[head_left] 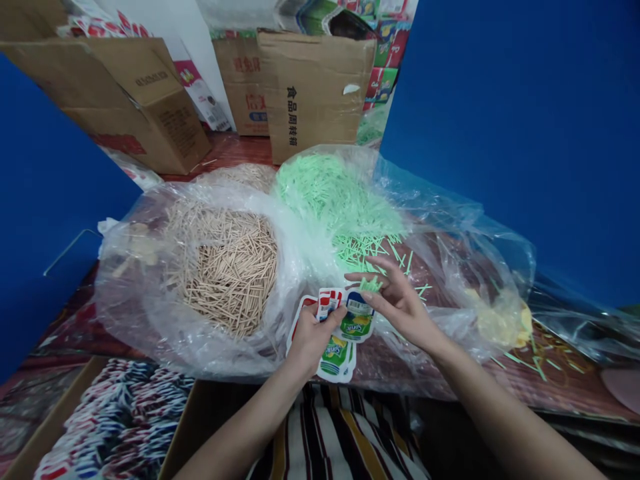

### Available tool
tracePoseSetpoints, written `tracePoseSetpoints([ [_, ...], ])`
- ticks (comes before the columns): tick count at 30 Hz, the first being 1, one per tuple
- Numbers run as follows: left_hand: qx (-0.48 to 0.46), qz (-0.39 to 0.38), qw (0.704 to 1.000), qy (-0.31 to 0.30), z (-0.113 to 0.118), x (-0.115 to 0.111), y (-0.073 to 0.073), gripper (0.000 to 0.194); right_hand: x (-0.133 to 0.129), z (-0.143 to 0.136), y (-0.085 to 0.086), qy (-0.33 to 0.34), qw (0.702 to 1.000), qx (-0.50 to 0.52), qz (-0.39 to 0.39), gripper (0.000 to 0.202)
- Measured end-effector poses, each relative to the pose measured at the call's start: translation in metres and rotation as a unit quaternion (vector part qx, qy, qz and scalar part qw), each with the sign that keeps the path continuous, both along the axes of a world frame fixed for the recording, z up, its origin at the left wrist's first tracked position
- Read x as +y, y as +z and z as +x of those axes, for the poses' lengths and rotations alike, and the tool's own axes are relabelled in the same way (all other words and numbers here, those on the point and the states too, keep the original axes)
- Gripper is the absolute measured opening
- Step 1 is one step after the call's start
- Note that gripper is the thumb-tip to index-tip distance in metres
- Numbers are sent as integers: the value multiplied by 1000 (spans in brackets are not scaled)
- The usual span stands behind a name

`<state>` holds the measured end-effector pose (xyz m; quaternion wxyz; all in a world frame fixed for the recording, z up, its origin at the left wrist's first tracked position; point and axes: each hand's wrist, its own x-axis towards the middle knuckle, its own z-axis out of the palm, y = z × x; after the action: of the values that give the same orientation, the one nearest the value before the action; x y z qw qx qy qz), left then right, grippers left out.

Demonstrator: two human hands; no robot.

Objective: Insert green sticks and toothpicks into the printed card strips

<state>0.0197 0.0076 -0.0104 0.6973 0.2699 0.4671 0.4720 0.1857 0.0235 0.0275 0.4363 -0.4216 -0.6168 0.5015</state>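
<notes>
My left hand (311, 339) is closed on a fan of small flat packets shaped like drink cans. Green and blue packets (358, 321) with a lemon print stick out to the right and below, and a red and white packet (329, 301) stands above the thumb. My right hand (406, 310) is beside them, pinching a few short green sticks (370, 285) between thumb and fingers. Just beyond it lies a heap of green sticks (340, 197) in a clear plastic bag. Beige sticks (233, 273) fill another open clear bag to the left.
An open box of many packets (113, 420) stands low at the left. Cardboard boxes (317, 93) and another carton (145, 100) line the back. Blue panels (510, 120) flank the table. Loose green sticks (537, 367) and a yellowish bundle (503, 319) lie at the right.
</notes>
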Motion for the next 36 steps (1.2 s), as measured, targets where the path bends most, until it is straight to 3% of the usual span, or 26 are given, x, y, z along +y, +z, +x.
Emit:
tracePoseSetpoints([
  [4,7,6,1000,5,-3,1,1,30,-2,3,-3,17,975,-181,125,34],
  [8,11,0,1000,10,-6,3,-1,31,-4,4,-9,-43,970,-161,177,52],
  [12,18,12,1000,17,-6,3,0,30,-2,2,-13,-23,954,-209,213,21],
  [14,16,8,1000,23,-6,3,-1,31,-2,0,-13,-12,964,-186,189,18],
  [18,-3,2,1000,28,-6,3,-3,34,-3,-6,-17,-34,998,-37,40,71],
  [19,-7,2,1000,28,-6,3,-3,34,-3,-7,-20,-34,999,-3,-9,75],
  [23,-3,3,1000,23,-6,2,-5,32,-3,-11,-32,-38,989,53,-135,34],
  [28,16,11,1000,11,-6,1,-8,39,-4,-11,-38,-100,980,73,-154,29],
  [34,46,13,999,-27,-9,1,-8,37,-9,5,-45,-95,978,95,-161,26],
  [36,65,25,995,-66,-9,-4,-9,34,-14,18,-48,-83,980,82,-164,24],
])
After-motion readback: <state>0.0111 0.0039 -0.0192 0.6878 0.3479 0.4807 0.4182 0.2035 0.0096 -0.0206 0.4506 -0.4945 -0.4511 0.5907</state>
